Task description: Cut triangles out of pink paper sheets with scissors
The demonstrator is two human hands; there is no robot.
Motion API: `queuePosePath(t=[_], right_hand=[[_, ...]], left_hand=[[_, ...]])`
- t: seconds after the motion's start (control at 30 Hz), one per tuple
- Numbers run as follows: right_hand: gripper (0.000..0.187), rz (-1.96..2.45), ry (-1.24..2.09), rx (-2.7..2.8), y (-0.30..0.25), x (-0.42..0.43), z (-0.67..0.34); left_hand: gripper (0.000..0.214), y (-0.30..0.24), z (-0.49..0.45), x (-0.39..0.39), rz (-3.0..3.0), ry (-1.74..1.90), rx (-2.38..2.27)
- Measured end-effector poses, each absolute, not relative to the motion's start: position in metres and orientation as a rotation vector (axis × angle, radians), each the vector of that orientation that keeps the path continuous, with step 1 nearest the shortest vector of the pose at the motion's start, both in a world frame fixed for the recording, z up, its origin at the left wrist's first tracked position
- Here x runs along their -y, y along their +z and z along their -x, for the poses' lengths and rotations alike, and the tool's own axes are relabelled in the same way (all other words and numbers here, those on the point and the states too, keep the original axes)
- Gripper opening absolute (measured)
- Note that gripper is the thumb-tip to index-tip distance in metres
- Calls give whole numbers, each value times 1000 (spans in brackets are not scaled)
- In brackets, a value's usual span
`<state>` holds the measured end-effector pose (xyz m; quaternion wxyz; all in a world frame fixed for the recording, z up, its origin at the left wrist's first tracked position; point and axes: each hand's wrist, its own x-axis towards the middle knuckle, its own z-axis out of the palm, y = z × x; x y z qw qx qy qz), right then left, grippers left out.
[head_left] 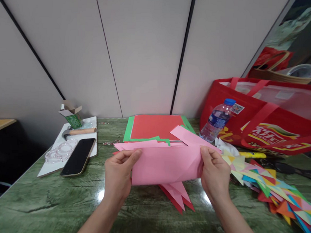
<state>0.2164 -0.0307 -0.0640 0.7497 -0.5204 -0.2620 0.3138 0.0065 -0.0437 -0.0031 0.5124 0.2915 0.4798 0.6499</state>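
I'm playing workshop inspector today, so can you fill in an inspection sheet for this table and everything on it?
Surface: glossy green marble-pattern table.
Job's things: large pink paper sheet, held above folded pink and red paper triangles; flat stack of red and green paper sheets behind.
Clutter: heap of multicoloured paper triangles, clear plastic water bottle with blue cap, red fabric shopping bag, black smartphone, wooden-handled hammer, clear bead bracelets.
Grippers: left hand and right hand each pinch one end of the pink sheet.
Cables: nothing seen.
Surroundings: pale wall panels with dark seams.
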Motion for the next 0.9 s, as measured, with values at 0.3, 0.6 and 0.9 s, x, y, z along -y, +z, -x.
queuePosePath(t=[0.3,0.6,0.9], right_hand=[[32,1139,676,576,-69,29,-218],[30,1234,421,727,-55,39,-213],[28,1265,422,772,-51,41,-211]], left_hand=[[22,-4,-6,44,-707,1562,-1138],[15,-3,-2,37,-817,1703,-1147],[16,-3,3,28,-760,1704,-1191]])
